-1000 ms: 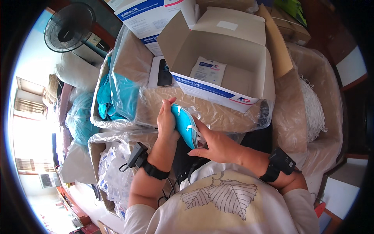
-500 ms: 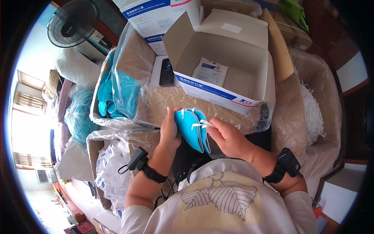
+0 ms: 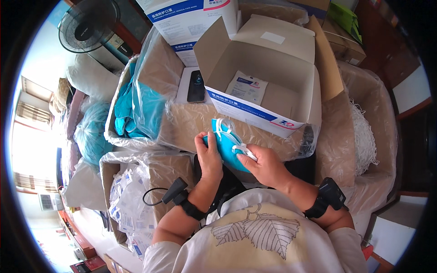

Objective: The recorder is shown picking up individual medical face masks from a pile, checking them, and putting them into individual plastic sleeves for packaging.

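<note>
Blue fabric pieces (image 3: 124, 113) are lying at the left end of a plastic-lined carton (image 3: 129, 144), and white packets (image 3: 127, 193) are filling the left side of a nearer carton (image 3: 107, 175). A phone (image 3: 196, 86) is resting just beside the left end of an open white box (image 3: 250, 110). The left hand (image 3: 210, 157) is gripping the left side of a blue mask (image 3: 227, 144) — held up before the box's near edge — while the right hand (image 3: 265, 164) is pinching a white strap (image 3: 245, 150) at its right side. Inside the box, a flat packet (image 3: 248, 88) is lying toward the left end. Farther right, white cords (image 3: 364, 136) are heaping against a flap (image 3: 336, 145).
</note>
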Action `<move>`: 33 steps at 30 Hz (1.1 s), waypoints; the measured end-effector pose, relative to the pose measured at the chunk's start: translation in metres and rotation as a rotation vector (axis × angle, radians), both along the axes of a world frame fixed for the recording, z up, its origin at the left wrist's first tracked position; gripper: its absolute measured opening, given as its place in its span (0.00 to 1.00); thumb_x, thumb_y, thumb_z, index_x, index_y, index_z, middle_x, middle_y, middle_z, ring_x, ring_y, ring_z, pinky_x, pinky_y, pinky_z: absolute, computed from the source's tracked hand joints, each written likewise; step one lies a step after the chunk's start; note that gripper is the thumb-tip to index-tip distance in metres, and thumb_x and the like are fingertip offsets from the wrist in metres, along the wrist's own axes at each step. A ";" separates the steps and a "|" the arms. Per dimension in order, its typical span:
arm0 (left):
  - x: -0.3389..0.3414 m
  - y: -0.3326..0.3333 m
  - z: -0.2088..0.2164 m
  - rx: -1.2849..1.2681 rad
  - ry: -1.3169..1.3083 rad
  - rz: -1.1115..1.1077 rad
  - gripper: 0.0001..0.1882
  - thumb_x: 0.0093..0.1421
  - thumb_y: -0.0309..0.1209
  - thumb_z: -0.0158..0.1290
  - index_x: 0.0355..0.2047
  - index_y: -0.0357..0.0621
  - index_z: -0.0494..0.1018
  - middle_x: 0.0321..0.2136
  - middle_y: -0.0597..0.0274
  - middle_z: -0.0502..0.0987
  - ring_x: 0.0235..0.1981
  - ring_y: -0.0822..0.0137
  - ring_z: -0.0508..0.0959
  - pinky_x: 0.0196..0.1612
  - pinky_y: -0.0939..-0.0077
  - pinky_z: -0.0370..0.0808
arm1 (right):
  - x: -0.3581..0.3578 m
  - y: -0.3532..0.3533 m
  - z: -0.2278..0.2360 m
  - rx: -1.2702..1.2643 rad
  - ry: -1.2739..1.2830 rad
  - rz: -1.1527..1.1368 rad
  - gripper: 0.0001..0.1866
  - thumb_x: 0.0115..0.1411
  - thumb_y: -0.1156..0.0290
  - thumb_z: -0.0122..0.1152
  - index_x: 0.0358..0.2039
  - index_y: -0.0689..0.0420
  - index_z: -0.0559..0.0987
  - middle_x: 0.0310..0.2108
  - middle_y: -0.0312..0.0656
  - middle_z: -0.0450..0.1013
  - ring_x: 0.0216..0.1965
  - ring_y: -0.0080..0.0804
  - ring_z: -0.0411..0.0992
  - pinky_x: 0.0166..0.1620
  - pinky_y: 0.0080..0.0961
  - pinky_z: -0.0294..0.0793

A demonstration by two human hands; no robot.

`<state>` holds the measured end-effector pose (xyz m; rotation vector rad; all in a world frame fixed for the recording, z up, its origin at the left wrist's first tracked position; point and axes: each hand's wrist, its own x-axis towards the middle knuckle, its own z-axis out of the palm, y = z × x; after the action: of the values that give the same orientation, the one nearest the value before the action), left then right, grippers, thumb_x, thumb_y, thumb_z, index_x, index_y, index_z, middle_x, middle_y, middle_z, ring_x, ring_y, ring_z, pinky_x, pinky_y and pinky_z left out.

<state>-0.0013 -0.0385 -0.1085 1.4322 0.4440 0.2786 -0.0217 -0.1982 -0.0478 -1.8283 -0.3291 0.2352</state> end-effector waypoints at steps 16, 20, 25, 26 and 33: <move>0.001 0.008 0.071 0.648 -0.071 -0.938 0.20 0.64 0.41 0.36 0.26 0.37 0.69 0.23 0.56 0.72 0.27 0.59 0.72 0.31 0.69 0.68 | 0.006 -0.034 0.021 -0.135 -0.426 0.155 0.08 0.59 0.68 0.48 0.28 0.59 0.69 0.25 0.48 0.69 0.28 0.46 0.68 0.30 0.31 0.67; 0.002 -0.004 0.063 0.234 0.107 -0.912 0.26 0.65 0.45 0.33 0.27 0.35 0.70 0.22 0.57 0.72 0.26 0.69 0.71 0.33 0.74 0.68 | 0.015 -0.008 0.034 0.219 -0.359 0.204 0.08 0.60 0.70 0.47 0.27 0.60 0.69 0.28 0.44 0.70 0.31 0.40 0.68 0.35 0.24 0.68; 0.014 0.011 0.048 0.479 -0.035 -0.853 0.23 0.64 0.43 0.37 0.25 0.36 0.71 0.20 0.51 0.72 0.23 0.58 0.73 0.29 0.71 0.69 | 0.011 0.006 0.042 0.161 -0.295 0.332 0.12 0.60 0.70 0.46 0.20 0.60 0.64 0.21 0.44 0.65 0.26 0.44 0.65 0.32 0.27 0.66; 0.017 0.016 0.054 0.627 -0.180 -0.841 0.19 0.63 0.38 0.39 0.23 0.38 0.70 0.20 0.49 0.71 0.22 0.50 0.71 0.26 0.66 0.68 | 0.009 0.009 0.037 0.145 -0.403 0.349 0.12 0.57 0.71 0.50 0.19 0.59 0.63 0.18 0.45 0.57 0.22 0.41 0.61 0.27 0.29 0.62; 0.017 0.036 0.056 0.723 -0.383 -0.897 0.16 0.60 0.34 0.40 0.19 0.40 0.65 0.16 0.52 0.68 0.19 0.51 0.69 0.22 0.63 0.65 | -0.006 0.015 0.046 -0.111 -0.613 0.519 0.09 0.54 0.68 0.50 0.20 0.55 0.64 0.19 0.41 0.65 0.25 0.38 0.68 0.26 0.31 0.69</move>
<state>0.0162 -0.0024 -0.0521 2.0660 -0.6912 -0.0401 -0.0280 -0.1829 -0.0020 -1.8652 -1.2454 0.0393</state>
